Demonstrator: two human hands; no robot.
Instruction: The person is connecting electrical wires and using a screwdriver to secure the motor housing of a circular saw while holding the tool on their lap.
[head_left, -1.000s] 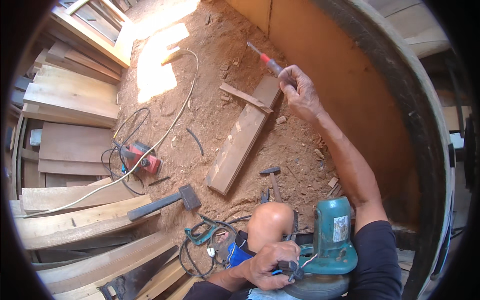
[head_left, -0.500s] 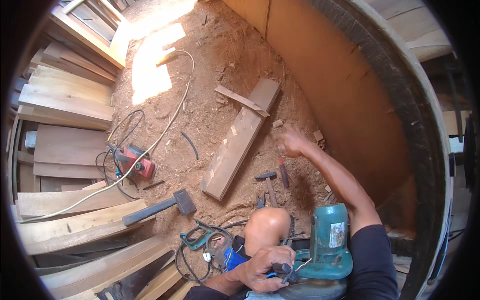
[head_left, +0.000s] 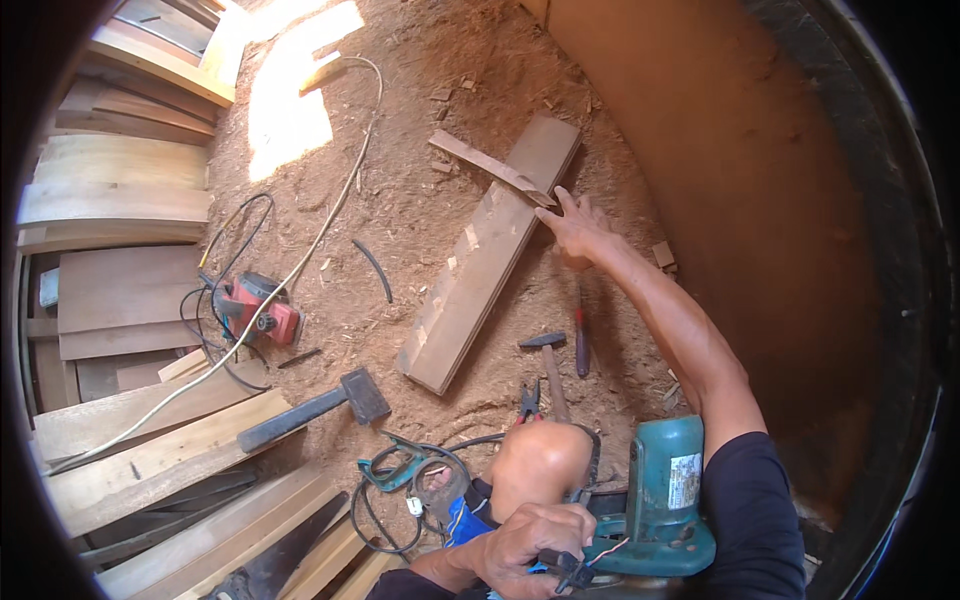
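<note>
On my lap rests a green power tool body with a pale label; a thin, light-coloured wire comes out near its base. Beside it my left hand is closed on a small black part whose exact kind I cannot make out. My right hand reaches out ahead with fingers apart, its fingertips at the near end of a thin wooden strip. That strip lies across a long wooden plank on the floor; whether my fingers touch it I cannot tell.
Near my knee lie a hammer, a red-handled screwdriver and pliers. Leftward are a mallet, a red electric planer, a pale cable and stacked boards. A large brown panel stands at right.
My right hand has moved up and slightly left to the strip's end, its fingers stretching out. The left hand keeps hold of the black part. The view has shifted slightly.
</note>
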